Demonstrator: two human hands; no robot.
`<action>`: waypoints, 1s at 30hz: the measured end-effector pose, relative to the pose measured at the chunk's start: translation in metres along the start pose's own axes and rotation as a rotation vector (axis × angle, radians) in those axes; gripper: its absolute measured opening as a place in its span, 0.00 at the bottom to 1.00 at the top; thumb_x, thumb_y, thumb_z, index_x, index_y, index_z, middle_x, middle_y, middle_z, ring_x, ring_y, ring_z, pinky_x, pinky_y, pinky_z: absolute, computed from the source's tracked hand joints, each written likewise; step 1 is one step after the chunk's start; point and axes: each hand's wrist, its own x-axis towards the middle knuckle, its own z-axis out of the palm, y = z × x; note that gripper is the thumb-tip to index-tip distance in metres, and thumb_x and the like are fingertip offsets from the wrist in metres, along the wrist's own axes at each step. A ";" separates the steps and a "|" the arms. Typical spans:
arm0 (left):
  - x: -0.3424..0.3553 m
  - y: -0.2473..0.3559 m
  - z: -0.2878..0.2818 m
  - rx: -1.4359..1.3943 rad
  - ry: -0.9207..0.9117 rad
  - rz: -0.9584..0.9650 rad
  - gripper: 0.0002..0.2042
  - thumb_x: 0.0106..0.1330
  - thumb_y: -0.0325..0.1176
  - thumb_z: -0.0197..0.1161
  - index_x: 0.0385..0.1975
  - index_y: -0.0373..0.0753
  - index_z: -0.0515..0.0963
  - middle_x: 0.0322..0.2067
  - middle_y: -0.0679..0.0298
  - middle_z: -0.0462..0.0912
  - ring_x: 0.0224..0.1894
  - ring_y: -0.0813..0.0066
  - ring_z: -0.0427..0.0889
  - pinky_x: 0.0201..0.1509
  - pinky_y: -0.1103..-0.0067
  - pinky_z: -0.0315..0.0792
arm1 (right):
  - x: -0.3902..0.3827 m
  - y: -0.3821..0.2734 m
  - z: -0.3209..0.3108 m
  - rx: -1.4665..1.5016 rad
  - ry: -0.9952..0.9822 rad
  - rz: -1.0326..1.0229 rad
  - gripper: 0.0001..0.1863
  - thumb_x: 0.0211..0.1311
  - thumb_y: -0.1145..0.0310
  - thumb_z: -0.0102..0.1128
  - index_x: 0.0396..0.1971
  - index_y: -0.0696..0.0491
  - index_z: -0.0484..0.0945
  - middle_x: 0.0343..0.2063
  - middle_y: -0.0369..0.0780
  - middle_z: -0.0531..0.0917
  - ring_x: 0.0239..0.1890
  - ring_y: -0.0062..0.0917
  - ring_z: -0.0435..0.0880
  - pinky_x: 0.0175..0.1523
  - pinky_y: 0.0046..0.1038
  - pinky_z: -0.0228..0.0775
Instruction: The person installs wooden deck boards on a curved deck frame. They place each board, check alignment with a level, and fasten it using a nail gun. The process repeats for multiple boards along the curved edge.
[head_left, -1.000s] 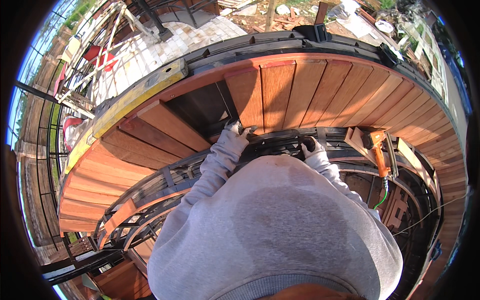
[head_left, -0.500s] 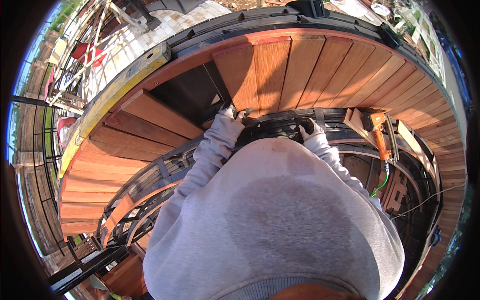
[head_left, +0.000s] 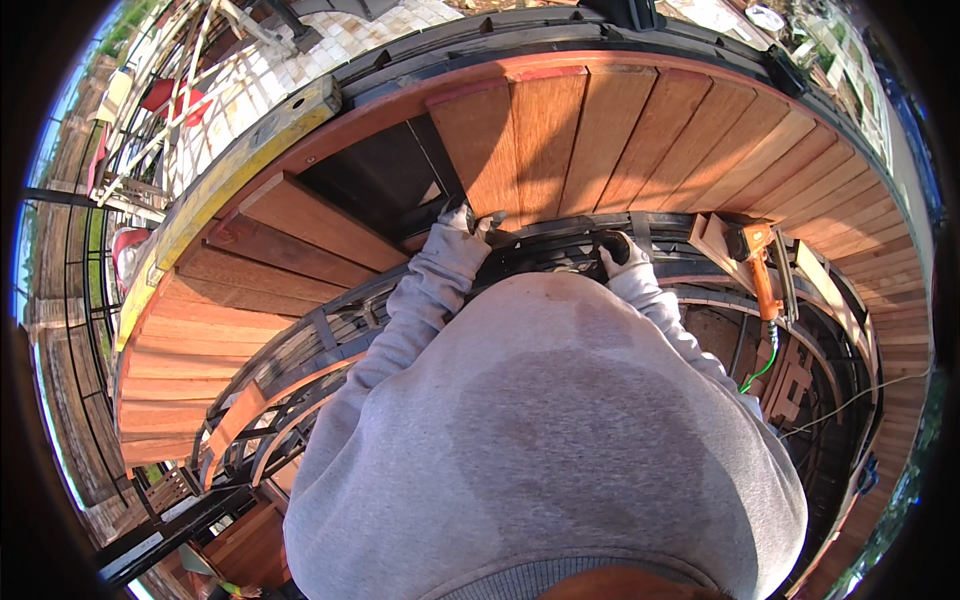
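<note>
From the head view, the left hand (head_left: 466,220) sits just above centre, near 12 o'clock, at the inner end of a reddish wooden board (head_left: 474,145) that runs up toward 12; whether its fingers are closed on anything cannot be told. The right hand (head_left: 620,252), toward 2 o'clock, is beside the curved black frame (head_left: 545,250), its fingers bent and dark-looking, their hold unclear. A dark gap (head_left: 365,180) opens toward 11, bordered by another board (head_left: 318,218) at 10. The yellow level (head_left: 230,222) follows the outer rim around 10; an orange nail gun (head_left: 764,280) rests at 3, a green hose (head_left: 765,370) below.
</note>
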 end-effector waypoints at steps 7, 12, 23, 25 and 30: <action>-0.004 0.002 -0.003 0.096 -0.047 -0.082 0.13 0.66 0.25 0.63 0.49 0.34 0.78 0.40 0.54 0.86 0.44 0.55 0.85 0.47 0.68 0.76 | 0.000 0.006 0.001 0.015 0.006 -0.015 0.17 0.62 0.63 0.66 0.49 0.53 0.80 0.42 0.45 0.87 0.48 0.38 0.86 0.54 0.33 0.76; -0.003 0.028 -0.013 0.144 -0.047 -0.076 0.12 0.65 0.25 0.64 0.47 0.34 0.79 0.40 0.52 0.86 0.42 0.54 0.85 0.46 0.67 0.77 | 0.001 0.007 0.002 0.015 -0.002 -0.019 0.17 0.62 0.64 0.66 0.48 0.53 0.80 0.42 0.45 0.87 0.48 0.38 0.86 0.54 0.33 0.76; 0.001 0.020 -0.006 -0.234 -0.133 -0.312 0.16 0.66 0.33 0.65 0.52 0.35 0.78 0.48 0.51 0.84 0.49 0.51 0.81 0.55 0.70 0.75 | 0.002 0.009 0.001 -0.072 -0.001 -0.058 0.19 0.60 0.62 0.67 0.50 0.52 0.80 0.42 0.46 0.87 0.48 0.41 0.85 0.53 0.34 0.77; -0.003 -0.009 0.005 -0.349 -0.148 -0.295 0.17 0.67 0.33 0.64 0.53 0.35 0.77 0.50 0.53 0.84 0.51 0.53 0.80 0.58 0.71 0.73 | 0.003 0.003 0.003 -0.178 -0.026 -0.087 0.20 0.61 0.62 0.67 0.52 0.51 0.79 0.43 0.46 0.87 0.48 0.41 0.85 0.53 0.34 0.77; -0.003 -0.038 0.017 -0.189 -0.153 -0.265 0.17 0.68 0.38 0.65 0.53 0.39 0.79 0.51 0.55 0.84 0.55 0.53 0.79 0.61 0.70 0.71 | 0.000 -0.155 -0.065 -0.102 0.237 -0.824 0.23 0.53 0.70 0.71 0.52 0.53 0.80 0.45 0.44 0.84 0.48 0.43 0.83 0.57 0.38 0.74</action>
